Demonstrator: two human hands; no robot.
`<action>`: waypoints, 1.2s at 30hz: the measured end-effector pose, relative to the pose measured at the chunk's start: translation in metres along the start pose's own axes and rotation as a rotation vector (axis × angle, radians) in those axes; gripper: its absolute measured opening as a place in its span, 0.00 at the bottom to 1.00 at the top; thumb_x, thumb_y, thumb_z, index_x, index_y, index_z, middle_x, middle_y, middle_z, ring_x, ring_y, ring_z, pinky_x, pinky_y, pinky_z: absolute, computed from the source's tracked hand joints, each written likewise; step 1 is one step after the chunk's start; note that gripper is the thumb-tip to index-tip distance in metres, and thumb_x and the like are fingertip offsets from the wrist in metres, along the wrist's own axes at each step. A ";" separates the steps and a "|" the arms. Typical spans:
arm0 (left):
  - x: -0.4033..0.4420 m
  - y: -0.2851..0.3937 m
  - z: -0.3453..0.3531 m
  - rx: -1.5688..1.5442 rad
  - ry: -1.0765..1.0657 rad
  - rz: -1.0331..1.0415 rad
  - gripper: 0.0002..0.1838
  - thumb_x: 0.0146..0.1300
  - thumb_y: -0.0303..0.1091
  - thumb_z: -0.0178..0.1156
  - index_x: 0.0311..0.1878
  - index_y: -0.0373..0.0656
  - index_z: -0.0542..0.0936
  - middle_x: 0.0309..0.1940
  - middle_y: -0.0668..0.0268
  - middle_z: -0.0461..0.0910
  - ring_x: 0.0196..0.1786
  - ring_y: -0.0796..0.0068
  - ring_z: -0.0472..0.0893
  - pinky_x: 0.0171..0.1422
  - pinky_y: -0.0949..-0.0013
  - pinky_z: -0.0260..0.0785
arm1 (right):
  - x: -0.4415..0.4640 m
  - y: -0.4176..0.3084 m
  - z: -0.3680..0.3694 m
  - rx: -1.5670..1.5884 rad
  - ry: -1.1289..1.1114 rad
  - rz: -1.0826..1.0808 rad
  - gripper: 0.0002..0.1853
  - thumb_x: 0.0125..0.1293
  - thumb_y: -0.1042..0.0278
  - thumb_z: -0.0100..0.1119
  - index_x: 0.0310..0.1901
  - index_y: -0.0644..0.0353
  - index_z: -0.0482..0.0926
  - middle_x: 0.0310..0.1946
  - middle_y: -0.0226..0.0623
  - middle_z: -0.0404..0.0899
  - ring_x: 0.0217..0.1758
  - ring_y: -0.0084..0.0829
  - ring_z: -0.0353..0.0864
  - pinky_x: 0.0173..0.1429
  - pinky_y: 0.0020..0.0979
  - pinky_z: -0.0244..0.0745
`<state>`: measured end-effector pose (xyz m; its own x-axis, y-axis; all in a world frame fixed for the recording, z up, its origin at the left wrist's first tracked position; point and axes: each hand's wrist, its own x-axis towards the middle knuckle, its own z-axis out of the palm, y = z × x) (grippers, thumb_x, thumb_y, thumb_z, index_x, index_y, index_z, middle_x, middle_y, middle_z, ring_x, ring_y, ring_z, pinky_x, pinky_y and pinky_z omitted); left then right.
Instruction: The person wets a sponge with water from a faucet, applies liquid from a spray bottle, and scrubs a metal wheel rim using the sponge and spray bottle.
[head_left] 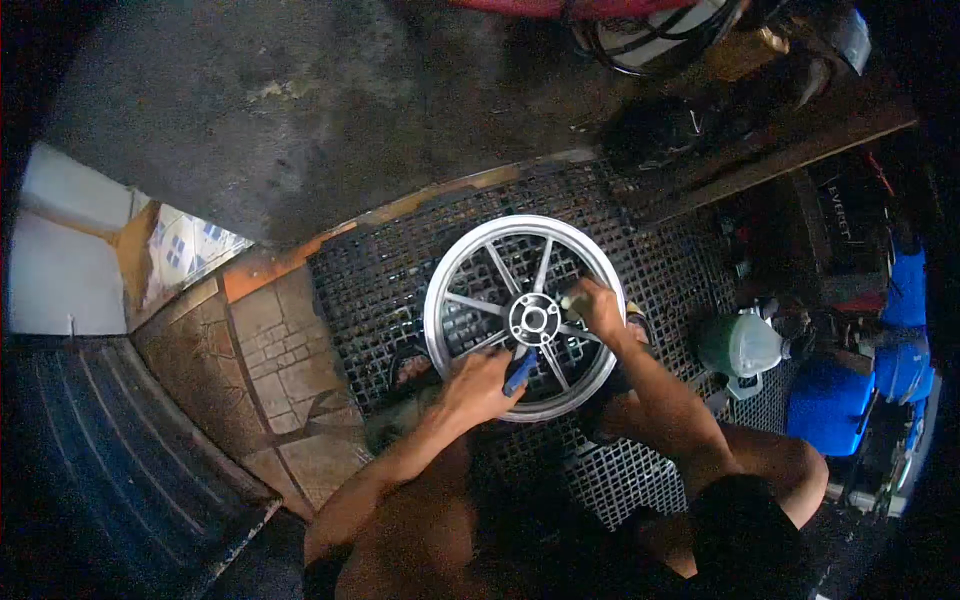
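A silver multi-spoke wheel rim (434,318) lies flat between my feet on a dark grid mat, its round hub (535,319) facing up. My left hand (478,388) is closed around a blue-handled tool (520,372) whose upper end reaches toward the lower edge of the hub. Just right of the hub, my right hand (600,310) is closed with a small pale yellowish piece (570,301) at its fingertips. What kind of piece it is cannot be made out.
To the right stand a cloudy green plastic jug (752,345) and a blue container (830,408). A wooden board (780,170) runs along the upper right. Patterned tiles (285,350) and a dark ribbed panel (130,450) lie to the left. Hoses (640,60) hang at the top.
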<state>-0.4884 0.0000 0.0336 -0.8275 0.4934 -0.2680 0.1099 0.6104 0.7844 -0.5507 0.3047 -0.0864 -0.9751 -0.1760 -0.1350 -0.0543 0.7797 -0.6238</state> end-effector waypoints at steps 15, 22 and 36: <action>-0.007 -0.012 0.019 0.012 -0.014 0.093 0.22 0.58 0.46 0.65 0.46 0.36 0.79 0.42 0.43 0.79 0.48 0.39 0.78 0.56 0.45 0.71 | -0.081 -0.025 0.026 -0.076 -0.117 0.061 0.14 0.52 0.77 0.69 0.42 0.61 0.82 0.43 0.47 0.82 0.49 0.47 0.82 0.54 0.41 0.76; -0.008 -0.020 0.017 0.024 -0.118 -0.003 0.18 0.57 0.40 0.64 0.43 0.35 0.78 0.42 0.43 0.79 0.48 0.39 0.78 0.55 0.46 0.71 | -0.097 -0.058 0.063 0.052 0.128 0.077 0.17 0.55 0.73 0.67 0.48 0.62 0.82 0.47 0.53 0.81 0.52 0.53 0.80 0.54 0.45 0.76; -0.027 -0.049 0.022 0.035 -0.003 0.057 0.18 0.57 0.44 0.65 0.39 0.36 0.80 0.31 0.48 0.81 0.37 0.41 0.81 0.47 0.48 0.74 | -0.111 -0.080 0.051 0.028 0.159 0.201 0.15 0.53 0.72 0.68 0.44 0.61 0.77 0.34 0.55 0.80 0.39 0.57 0.81 0.43 0.46 0.75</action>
<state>-0.4596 -0.0295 -0.0102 -0.8178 0.5296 -0.2252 0.1758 0.6025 0.7785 -0.4273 0.2312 -0.0603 -0.9874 0.0791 -0.1368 0.1475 0.7724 -0.6178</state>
